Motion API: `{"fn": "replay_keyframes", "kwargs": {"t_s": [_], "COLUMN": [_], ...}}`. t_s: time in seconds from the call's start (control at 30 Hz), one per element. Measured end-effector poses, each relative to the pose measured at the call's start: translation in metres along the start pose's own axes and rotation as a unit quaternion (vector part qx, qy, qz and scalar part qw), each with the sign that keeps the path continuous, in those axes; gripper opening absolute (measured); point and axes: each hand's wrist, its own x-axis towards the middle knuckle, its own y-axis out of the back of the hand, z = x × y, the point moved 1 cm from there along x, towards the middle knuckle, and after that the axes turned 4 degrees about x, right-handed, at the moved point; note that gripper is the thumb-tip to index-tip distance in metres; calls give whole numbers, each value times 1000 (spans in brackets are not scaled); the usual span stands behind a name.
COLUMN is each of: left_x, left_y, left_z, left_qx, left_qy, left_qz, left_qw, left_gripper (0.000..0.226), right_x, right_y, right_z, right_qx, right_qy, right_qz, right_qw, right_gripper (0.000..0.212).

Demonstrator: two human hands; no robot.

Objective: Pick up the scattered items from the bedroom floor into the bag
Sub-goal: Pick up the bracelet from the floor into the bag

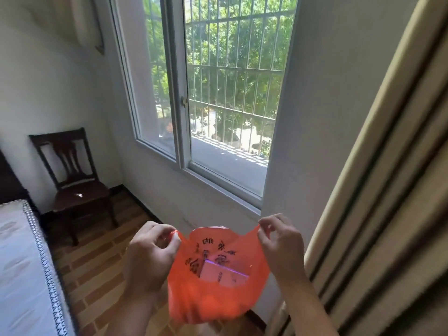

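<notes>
- Landmark: orange plastic bag (213, 294), held up in front of the window (218, 93), mouth facing up toward the camera.
- Left hand (149, 257) pinches the bag's left handle; its fingers (169, 241) are curled round the plastic at the left edge of the mouth.
- Right hand (281, 248) pinches the bag's right handle the same way, on the right edge of the mouth. Both hands are occupied; neither is free.
- The mouth is stretched sideways between the two hands, its long axis running left to right.
- Inside the bag, below both sets of fingers and slightly right of centre, lies a white flat packet with a purple edge (224, 275). Its long edge is tilted, running down to the right.
- No loose item shows on the brick-pattern floor (97, 270) left of the bag; the floor directly under the bag is hidden.
- Judgement: collection looks far along or complete. If more remains, one hand must release its handle; both hands lie equally near the bag.
- Wooden chair (77, 190) and bed (21, 275) lie well left of the bag, curtain (388, 190) to the right.
</notes>
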Motion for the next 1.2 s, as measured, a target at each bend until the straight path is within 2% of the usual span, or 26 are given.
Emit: {"fn": "replay_keyframes", "kwargs": {"t_s": [0.1, 0.23, 0.53, 0.73, 0.97, 1.2], "left_x": [20, 44, 114, 180, 238, 259], "left_y": [-8, -28, -78, -88, -89, -63], "left_z": [-8, -22, -99, -160, -217, -273], "left_qx": [10, 10, 11, 25, 32, 73], "left_qy": [4, 6, 36, 55, 51, 85], "left_qz": [27, 25, -3, 2, 39, 89], "left_qw": [1000, 1000, 999, 998, 997, 990], "left_gripper": [22, 5, 4, 26, 23, 26], "right_x": [19, 42, 107, 162, 202, 230], "right_y": [-16, -45, -142, -221, -303, -389], "right_z": [5, 15, 25, 18, -1, -22], "right_qx": [16, 17, 19, 10, 2, 54], "right_qy": [0, -4, -11, -20, 2, 6], "right_qz": [-5, -23, -60, -76, -108, -178], "right_qw": [1000, 1000, 998, 997, 994, 983], "right_gripper": [24, 24, 21, 20, 22, 26]}}
